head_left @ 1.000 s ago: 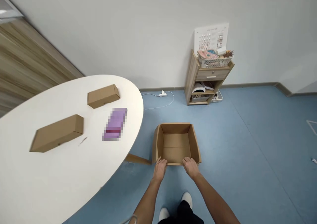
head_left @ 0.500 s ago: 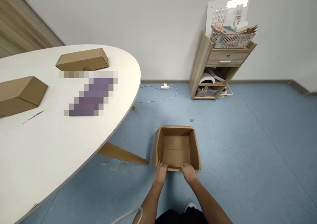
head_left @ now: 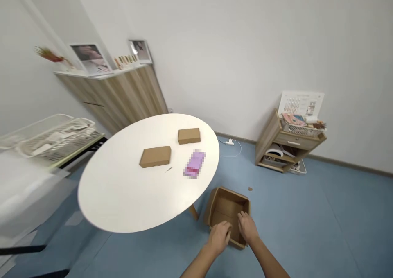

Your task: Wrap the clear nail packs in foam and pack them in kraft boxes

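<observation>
An open brown cardboard box (head_left: 229, 206) sits on the blue floor beside the round white table (head_left: 123, 196). My left hand (head_left: 219, 236) rests on the box's near rim, fingers curled over it. Just to its right, my right hand (head_left: 248, 227) grips the same near edge. The box's inside looks bare. On the table lie two flat closed cardboard boxes, one near the middle (head_left: 155, 156) and one farther back (head_left: 189, 136), plus a purple blurred item (head_left: 194, 163).
A small wooden shelf unit (head_left: 285, 147) with a basket on top stands against the far wall. A white cable and plug (head_left: 229, 142) lie on the floor. A wooden sideboard (head_left: 119, 93) and white racks (head_left: 49, 134) are at left.
The view has pulled back and swung left, so the whole table and left side of the room show. Both hands stay on the box's near edge, now closer together.
</observation>
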{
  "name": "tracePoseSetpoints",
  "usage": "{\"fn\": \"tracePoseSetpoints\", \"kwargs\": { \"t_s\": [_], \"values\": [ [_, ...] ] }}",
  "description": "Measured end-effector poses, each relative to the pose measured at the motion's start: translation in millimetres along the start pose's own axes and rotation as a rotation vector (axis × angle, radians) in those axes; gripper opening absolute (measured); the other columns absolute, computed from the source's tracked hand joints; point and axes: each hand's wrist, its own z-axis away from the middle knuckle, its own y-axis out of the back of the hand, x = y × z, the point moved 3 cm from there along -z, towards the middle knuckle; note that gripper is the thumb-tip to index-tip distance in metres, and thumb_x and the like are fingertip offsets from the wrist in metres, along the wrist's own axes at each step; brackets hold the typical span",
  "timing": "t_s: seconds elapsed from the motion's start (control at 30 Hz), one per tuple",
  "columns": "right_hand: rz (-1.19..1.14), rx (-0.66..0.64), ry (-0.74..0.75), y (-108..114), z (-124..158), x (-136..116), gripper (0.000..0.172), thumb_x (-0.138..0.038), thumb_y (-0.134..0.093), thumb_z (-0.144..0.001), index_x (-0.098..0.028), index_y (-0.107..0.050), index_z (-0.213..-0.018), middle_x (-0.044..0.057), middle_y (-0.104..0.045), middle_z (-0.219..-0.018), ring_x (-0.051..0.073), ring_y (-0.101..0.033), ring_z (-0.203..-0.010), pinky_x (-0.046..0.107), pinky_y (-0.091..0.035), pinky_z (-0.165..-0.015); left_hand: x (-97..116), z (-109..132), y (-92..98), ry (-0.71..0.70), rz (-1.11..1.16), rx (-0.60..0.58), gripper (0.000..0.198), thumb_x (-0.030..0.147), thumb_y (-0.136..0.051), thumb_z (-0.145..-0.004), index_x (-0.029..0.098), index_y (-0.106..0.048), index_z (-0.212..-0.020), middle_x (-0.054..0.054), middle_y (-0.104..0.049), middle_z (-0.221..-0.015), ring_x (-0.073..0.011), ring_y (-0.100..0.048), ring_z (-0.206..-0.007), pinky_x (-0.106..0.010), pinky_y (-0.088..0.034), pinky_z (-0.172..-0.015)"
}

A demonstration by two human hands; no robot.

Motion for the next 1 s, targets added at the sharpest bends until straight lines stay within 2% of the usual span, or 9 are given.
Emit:
{"fn": "tracePoseSetpoints", "kwargs": {
  "t_s": [0.1,0.2,0.33,0.43,0.5,0.63,0.77,0.87,1.0],
  "values": [
    [-0.013,0.093,0.088,92.2,-16.2,-27.7,0.03,-0.009,-0.036,-0.091,-0.019,-0.064,-0.097,0.01,-0.065,-0.102,0.023,-0.06,-0.096,0.031,-0.041,-0.082,32.7,18.0,90.3,-0.037,0.103,0.212,0.027,0.02,-0.039,-0.091,0.025,-0.062,-0.104,-0.004,-0.069,-0.097,-0.0186,-0.065,-0.089,-0.03,-0.05,-0.081],
    [-0.064,0.153,0.191,159.0,-39.9,-67.0,0.029,-0.012,-0.035,-0.093,-0.02,-0.063,-0.099,0.008,-0.065,-0.099,0.021,-0.059,-0.095,0.03,-0.041,-0.084,23.2,34.9,169.0,0.02,0.154,0.412,0.027,0.022,-0.039,-0.091,0.024,-0.063,-0.103,-0.004,-0.069,-0.098,-0.0182,-0.065,-0.089,-0.031,-0.051,-0.083],
    [-0.19,0.209,0.277,207.1,-74.7,-137.1,0.029,-0.014,-0.037,-0.093,-0.019,-0.062,-0.108,0.009,-0.065,-0.107,0.021,-0.058,-0.101,0.03,-0.043,-0.086,-37.6,57.0,256.1,0.194,0.165,0.691,0.029,0.025,-0.04,-0.091,0.022,-0.061,-0.111,-0.006,-0.067,-0.106,-0.0204,-0.064,-0.097,-0.037,-0.051,-0.091],
    [-0.304,0.194,0.313,218.0,-100.6,-198.2,0.033,-0.016,-0.037,-0.093,-0.018,-0.06,-0.116,0.01,-0.065,-0.114,0.022,-0.057,-0.107,0.032,-0.044,-0.09,-94.3,71.1,310.4,0.288,0.103,0.875,0.033,0.025,-0.044,-0.089,0.022,-0.057,-0.119,-0.009,-0.063,-0.116,-0.0245,-0.057,-0.114,-0.043,-0.045,-0.102],
    [-0.405,0.159,0.301,217.2,-119.2,-237.4,0.034,-0.019,-0.039,-0.093,-0.017,-0.059,-0.121,0.01,-0.064,-0.12,0.023,-0.056,-0.113,0.034,-0.044,-0.095,-133.1,75.8,338.7,0.391,0.101,0.934,0.038,0.027,-0.046,-0.089,0.021,-0.052,-0.126,-0.012,-0.058,-0.125,-0.0271,-0.052,-0.122,-0.046,-0.041,-0.105],
    [-0.583,0.065,0.194,205.6,-161.7,-301.9,0.04,-0.025,-0.043,-0.092,-0.017,-0.055,-0.129,0.009,-0.061,-0.13,0.023,-0.055,-0.12,0.037,-0.043,-0.101,-203.8,71.2,372.9,0.522,0.178,0.896,0.051,0.03,-0.048,-0.088,0.016,-0.042,-0.136,-0.016,-0.05,-0.139,-0.0301,-0.042,-0.134,-0.049,-0.036,-0.11],
    [-0.691,0.049,0.058,192.5,-203.6,-342.7,0.052,-0.027,-0.048,-0.088,-0.015,-0.045,-0.139,0.013,-0.052,-0.141,0.024,-0.052,-0.126,0.04,-0.042,-0.104,-260.0,60.7,383.6,0.62,0.283,0.78,0.059,0.03,-0.052,-0.085,0.015,-0.037,-0.14,-0.017,-0.047,-0.143,-0.0299,-0.04,-0.136,-0.047,-0.034,-0.112],
    [-0.753,0.042,-0.056,183.2,-226.2,-359.9,0.06,-0.028,-0.052,-0.085,-0.013,-0.041,-0.141,0.015,-0.049,-0.143,0.025,-0.05,-0.13,0.04,-0.042,-0.105,-284.7,52.6,382.7,0.667,0.342,0.688,0.058,0.029,-0.051,-0.086,0.016,-0.036,-0.141,-0.016,-0.047,-0.144,-0.0283,-0.043,-0.135,-0.043,-0.039,-0.109],
    [-0.889,0.025,-0.05,176.6,-241.8,-373.5,0.05,-0.023,-0.052,-0.082,-0.019,-0.051,-0.132,0.009,-0.064,-0.126,0.023,-0.06,-0.116,0.036,-0.048,-0.096,-289.1,37.7,376.5,0.686,0.491,0.658,0.05,0.029,-0.047,-0.09,0.019,-0.04,-0.138,-0.014,-0.053,-0.139,-0.0262,-0.052,-0.126,-0.039,-0.046,-0.101]
  ]
}}
